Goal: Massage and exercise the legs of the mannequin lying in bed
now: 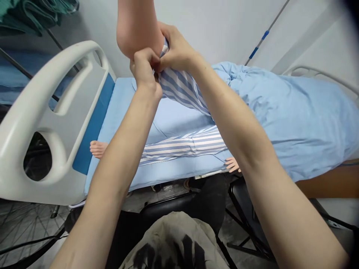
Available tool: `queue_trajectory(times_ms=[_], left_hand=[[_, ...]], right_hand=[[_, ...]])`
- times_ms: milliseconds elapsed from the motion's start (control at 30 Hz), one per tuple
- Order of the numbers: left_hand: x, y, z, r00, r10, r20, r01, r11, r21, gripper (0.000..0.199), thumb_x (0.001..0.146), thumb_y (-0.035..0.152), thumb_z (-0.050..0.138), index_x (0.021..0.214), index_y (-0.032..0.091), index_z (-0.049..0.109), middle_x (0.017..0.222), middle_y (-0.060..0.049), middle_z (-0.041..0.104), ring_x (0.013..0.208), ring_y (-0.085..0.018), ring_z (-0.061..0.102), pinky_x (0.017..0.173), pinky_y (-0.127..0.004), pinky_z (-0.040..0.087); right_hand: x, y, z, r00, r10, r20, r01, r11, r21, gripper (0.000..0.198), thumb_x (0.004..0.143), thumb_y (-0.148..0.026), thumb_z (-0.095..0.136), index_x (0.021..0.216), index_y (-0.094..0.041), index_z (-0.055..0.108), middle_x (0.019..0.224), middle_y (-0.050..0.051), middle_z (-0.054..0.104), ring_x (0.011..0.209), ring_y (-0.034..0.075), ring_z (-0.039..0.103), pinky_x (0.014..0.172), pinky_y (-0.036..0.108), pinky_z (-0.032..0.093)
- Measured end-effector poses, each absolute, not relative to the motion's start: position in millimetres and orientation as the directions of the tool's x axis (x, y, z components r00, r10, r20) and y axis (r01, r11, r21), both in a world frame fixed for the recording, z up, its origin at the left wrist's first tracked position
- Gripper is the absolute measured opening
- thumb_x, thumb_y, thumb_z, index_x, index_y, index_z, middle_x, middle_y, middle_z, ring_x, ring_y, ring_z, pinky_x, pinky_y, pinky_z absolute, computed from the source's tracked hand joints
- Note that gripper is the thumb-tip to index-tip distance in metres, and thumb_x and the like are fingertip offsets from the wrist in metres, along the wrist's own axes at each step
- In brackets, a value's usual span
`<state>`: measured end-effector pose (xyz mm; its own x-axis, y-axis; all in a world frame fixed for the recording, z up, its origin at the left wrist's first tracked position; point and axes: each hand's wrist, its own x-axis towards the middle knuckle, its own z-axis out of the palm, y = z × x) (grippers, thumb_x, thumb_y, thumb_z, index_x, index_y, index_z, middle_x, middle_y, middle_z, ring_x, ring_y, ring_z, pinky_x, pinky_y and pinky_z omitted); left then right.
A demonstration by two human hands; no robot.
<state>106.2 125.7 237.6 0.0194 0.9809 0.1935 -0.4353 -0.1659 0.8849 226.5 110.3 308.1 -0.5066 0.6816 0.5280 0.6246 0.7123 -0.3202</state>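
Note:
A raised leg, which looks like a manikin's, shows its smooth heel (127, 39) at the top of the head view; its toes are out of frame. Blue-and-white striped trousers (182, 87) cover the leg up to the ankle. My left hand (144, 69) is closed at the cuff, just below the heel, with the fingers bent. Opposite it, my right hand (176, 50) wraps around the ankle and pinches the same cuff. Both thumbs meet near the fabric's edge. The other leg (182, 145) lies flat on the bed, its bare foot (97, 148) pointing left.
The bed's pale blue sheet (168, 119) runs below the legs. A white footboard (64, 127) stands at left, and a blue quilt (294, 116) is bunched at right. A manikin-like hand (232, 164) rests at the near edge. Black chairs (249, 209) stand close by.

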Motion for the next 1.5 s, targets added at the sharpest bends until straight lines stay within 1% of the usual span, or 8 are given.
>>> queue_trajectory(times_ms=[200, 433, 700, 933, 1067, 1200, 1333, 1500], left_hand=[[55, 80, 149, -0.111, 0.989, -0.093, -0.677, -0.006, 0.736, 0.017, 0.076, 0.002, 0.032, 0.070, 0.018, 0.033, 0.070, 0.005, 0.037, 0.051, -0.001, 0.040, 0.056, -0.015, 0.035], [10, 72, 21, -0.142, 0.778, -0.612, -0.793, 0.281, 0.541, 0.017, 0.060, 0.008, 0.042, 0.072, 0.020, 0.038, 0.064, 0.001, 0.045, 0.057, -0.010, 0.047, 0.060, -0.022, 0.042], [4, 95, -29, -0.094, 0.734, -0.672, -0.759, 0.384, 0.526, 0.016, 0.063, 0.016, 0.041, 0.078, 0.021, 0.038, 0.083, -0.004, 0.058, 0.085, -0.016, 0.061, 0.080, -0.032, 0.050], [-4, 89, -10, -0.127, 0.789, -0.601, -0.720, 0.344, 0.603, 0.018, 0.060, 0.013, 0.043, 0.077, 0.019, 0.043, 0.077, -0.004, 0.059, 0.078, -0.013, 0.063, 0.077, -0.026, 0.051], [-16, 77, 9, -0.253, 0.876, -0.410, -0.482, 0.253, 0.839, 0.026, 0.062, 0.011, 0.047, 0.087, 0.018, 0.047, 0.082, -0.006, 0.065, 0.076, -0.013, 0.063, 0.075, -0.025, 0.051], [-28, 57, -2, -0.206, 0.976, -0.064, 0.178, 0.102, 0.979, 0.033, 0.068, 0.020, 0.055, 0.101, 0.019, 0.055, 0.090, -0.006, 0.068, 0.078, -0.018, 0.062, 0.075, -0.031, 0.051], [-31, 34, -25, 0.146, 0.972, 0.184, 0.766, -0.228, 0.602, 0.022, 0.076, 0.026, 0.050, 0.091, 0.019, 0.064, 0.097, -0.010, 0.070, 0.093, -0.025, 0.062, 0.088, -0.038, 0.047], [-22, 23, -38, 0.273, 0.938, 0.215, 0.940, -0.308, 0.149, 0.033, 0.086, 0.026, 0.042, 0.088, 0.016, 0.073, 0.079, -0.014, 0.069, 0.078, -0.027, 0.062, 0.074, -0.036, 0.041]], right_hand=[[163, 107, 214, -0.541, 0.778, 0.318, 0.731, 0.623, -0.280, 0.054, 0.066, -0.023, 0.070, 0.115, -0.003, 0.063, 0.102, -0.003, 0.069, 0.098, 0.013, 0.062, 0.073, 0.011, 0.040], [91, 118, 72, -0.468, 0.882, -0.060, 0.872, 0.449, -0.195, 0.046, 0.085, -0.042, 0.063, 0.122, -0.017, 0.055, 0.117, 0.014, 0.067, 0.106, 0.029, 0.064, 0.093, 0.044, 0.048], [75, 127, -9, -0.439, 0.891, -0.115, 0.896, 0.426, -0.123, 0.034, 0.087, -0.029, 0.061, 0.117, -0.017, 0.055, 0.121, 0.014, 0.063, 0.113, 0.028, 0.060, 0.101, 0.045, 0.043], [78, 136, 24, -0.428, 0.899, -0.093, 0.899, 0.412, -0.150, 0.030, 0.092, -0.029, 0.054, 0.121, -0.021, 0.055, 0.121, 0.012, 0.065, 0.114, 0.027, 0.061, 0.101, 0.048, 0.043], [99, 140, 93, -0.465, 0.885, -0.032, 0.863, 0.445, -0.240, 0.042, 0.086, -0.025, 0.063, 0.127, -0.023, 0.052, 0.128, 0.009, 0.063, 0.117, 0.027, 0.060, 0.101, 0.048, 0.044], [142, 138, 185, -0.516, 0.843, 0.150, 0.757, 0.531, -0.380, 0.054, 0.072, -0.015, 0.068, 0.125, -0.017, 0.056, 0.124, 0.006, 0.066, 0.110, 0.026, 0.063, 0.090, 0.038, 0.052], [190, 130, 271, -0.503, 0.805, 0.316, 0.661, 0.593, -0.459, 0.068, 0.062, -0.006, 0.069, 0.129, -0.009, 0.058, 0.124, 0.000, 0.068, 0.114, 0.019, 0.061, 0.092, 0.024, 0.050], [236, 122, 331, -0.442, 0.795, 0.415, 0.637, 0.605, -0.479, 0.066, 0.063, -0.009, 0.067, 0.128, -0.001, 0.058, 0.119, -0.001, 0.067, 0.112, 0.013, 0.060, 0.086, 0.014, 0.048]])
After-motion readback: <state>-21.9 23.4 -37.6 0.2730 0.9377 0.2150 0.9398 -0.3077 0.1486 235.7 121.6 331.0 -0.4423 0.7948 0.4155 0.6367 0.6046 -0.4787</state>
